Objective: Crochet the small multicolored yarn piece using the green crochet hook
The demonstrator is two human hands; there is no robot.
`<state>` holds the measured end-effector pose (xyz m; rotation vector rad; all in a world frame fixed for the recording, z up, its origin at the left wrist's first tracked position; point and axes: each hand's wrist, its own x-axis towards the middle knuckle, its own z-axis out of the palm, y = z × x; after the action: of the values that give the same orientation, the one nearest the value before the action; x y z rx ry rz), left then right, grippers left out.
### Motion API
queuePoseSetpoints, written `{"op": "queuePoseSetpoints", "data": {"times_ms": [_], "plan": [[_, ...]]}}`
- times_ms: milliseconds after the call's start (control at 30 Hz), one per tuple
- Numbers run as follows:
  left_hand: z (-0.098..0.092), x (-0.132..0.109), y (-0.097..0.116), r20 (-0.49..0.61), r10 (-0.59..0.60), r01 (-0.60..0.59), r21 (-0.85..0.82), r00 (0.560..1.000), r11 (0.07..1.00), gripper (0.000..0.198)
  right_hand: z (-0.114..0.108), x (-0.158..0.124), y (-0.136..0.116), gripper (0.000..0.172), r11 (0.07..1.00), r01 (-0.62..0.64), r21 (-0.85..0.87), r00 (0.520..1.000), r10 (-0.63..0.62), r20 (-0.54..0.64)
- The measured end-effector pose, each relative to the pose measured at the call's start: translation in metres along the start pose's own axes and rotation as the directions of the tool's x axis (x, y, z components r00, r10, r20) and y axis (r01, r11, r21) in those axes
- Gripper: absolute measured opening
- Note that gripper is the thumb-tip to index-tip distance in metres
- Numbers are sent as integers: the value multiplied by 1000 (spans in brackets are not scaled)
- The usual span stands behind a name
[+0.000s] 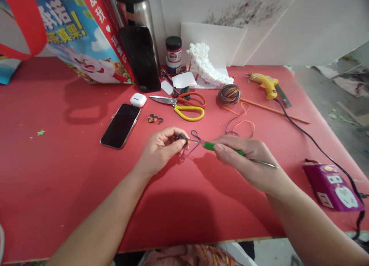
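Pinched between the thumb and fingers of my left hand (163,148) is a small multicoloured crochet piece (182,137). My right hand (245,156) is closed around a crochet hook (209,145) with a green grip and metal ends. The hook's tip reaches the crochet piece; fingers hide whether it is inside a stitch. A dark loop of yarn (195,134) lies just beyond the hook, and a strand trails below it. Farther back rests a ball of variegated yarn (229,94) with loose orange and purple strands. Another small crocheted piece (155,119) lies left of it.
Scissors (188,113), a phone (121,125) and a white earphone case (138,100) lie on the red table (72,173). Behind stand a gift bag (86,47), another phone (140,58) and a jar (173,52). A glue gun (263,83) and purple power box (333,186) are right.
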<state>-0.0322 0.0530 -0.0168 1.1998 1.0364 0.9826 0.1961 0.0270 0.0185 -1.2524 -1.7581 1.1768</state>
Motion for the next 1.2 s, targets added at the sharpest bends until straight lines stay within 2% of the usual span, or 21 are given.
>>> {"op": "queuePoseSetpoints", "data": {"times_ms": [100, 233, 333, 400, 467, 633, 767, 833, 967, 1033, 1133, 1200], "plan": [[-2, 2, -2, 85, -74, 87, -160, 994, 983, 10, -7, 2, -4, 36, 998, 59, -25, 998, -58, 32], [-3, 0, -2, 186, -137, 181, -239, 973, 954, 10, -18, 7, 10, 46, 972, -125, 200, 985, 98, 139], [-1, -2, -1, 236, -159, 224, -278, 958, 934, 10, -19, 11, 26, 43, 849, -284, 446, 954, 205, 218], [0, -2, 0, 243, -153, 221, -286, 958, 932, 12, -16, 12, 35, 36, 774, -320, 547, 946, 229, 230], [1, -1, 0, 230, -132, 198, -291, 964, 936, 14, -12, 11, 41, 30, 753, -293, 589, 956, 208, 209], [3, -2, -1, 201, -104, 161, -287, 974, 944, 13, -4, 9, 46, 24, 783, -147, 604, 987, 80, 136], [6, -2, -5, 231, -110, 171, -268, 967, 948, 12, 4, 9, 47, 22, 765, -143, 627, 984, 44, 170], [7, -1, -9, 194, -74, 130, -296, 978, 946, 12, 7, 8, 43, 22, 797, -86, 598, 987, -14, 160], [5, 5, -17, 55, -3, 20, -314, 998, 949, 10, 3, 2, 30, 21, 878, 89, 471, 979, -163, 119], [4, 7, -19, 4, 16, -13, -325, 1000, 946, 9, -5, -1, 22, 22, 860, 157, 486, 971, -225, 85], [3, 8, -21, -31, -2, -9, -354, 1000, 935, 12, -14, -4, 15, 29, 771, 256, 584, 949, -315, -1], [3, 8, -21, -24, -26, 15, -371, 999, 929, 15, -12, -3, 13, 31, 765, 238, 599, 969, -226, -97]]}}
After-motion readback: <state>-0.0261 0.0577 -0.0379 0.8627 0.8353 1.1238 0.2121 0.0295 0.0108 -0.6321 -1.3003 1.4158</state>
